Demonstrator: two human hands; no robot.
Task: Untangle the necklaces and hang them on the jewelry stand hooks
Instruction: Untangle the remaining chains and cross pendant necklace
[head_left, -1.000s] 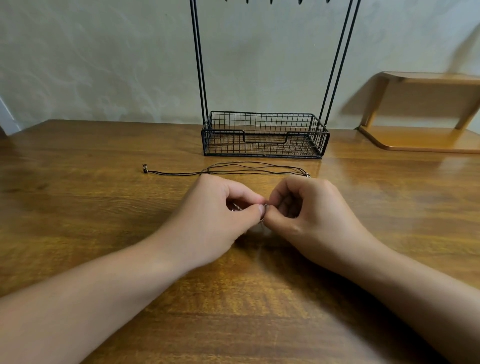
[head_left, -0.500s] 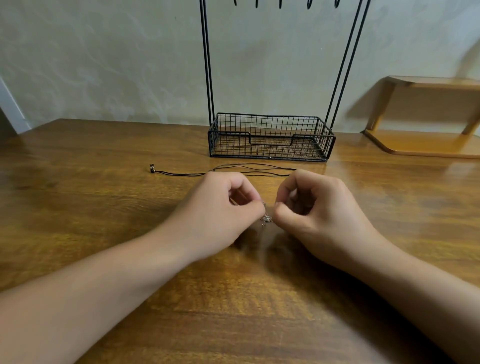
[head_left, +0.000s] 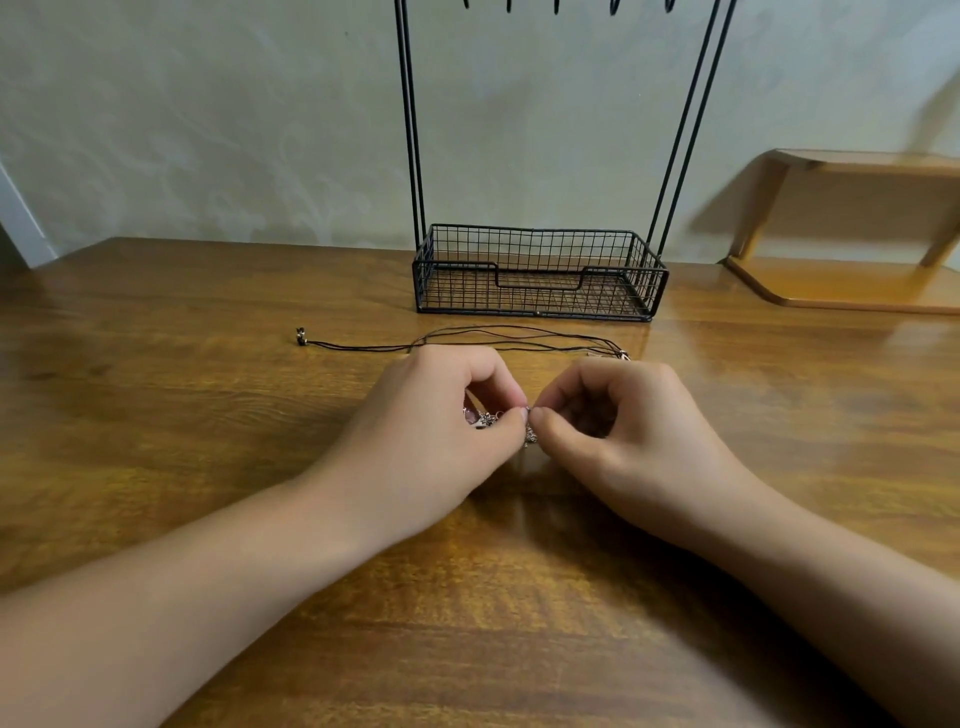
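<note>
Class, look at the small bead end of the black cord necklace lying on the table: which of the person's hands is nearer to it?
Left. The left hand sits just right of the bead end; the right hand lies farther right, beyond the left.

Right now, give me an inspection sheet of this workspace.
Surface: wooden table, glossy.
Job's things: silver chain bunched between both hands; black cord necklace lying flat behind them; jewelry stand at the back, wire basket base, visible hooks bare.
Clutter: nothing seen.
Grippers: left hand and right hand each pinch the chain, fingertips nearly meeting.
Cables: nothing seen.
Surroundings: pale wall; wooden shelf at right.
</note>
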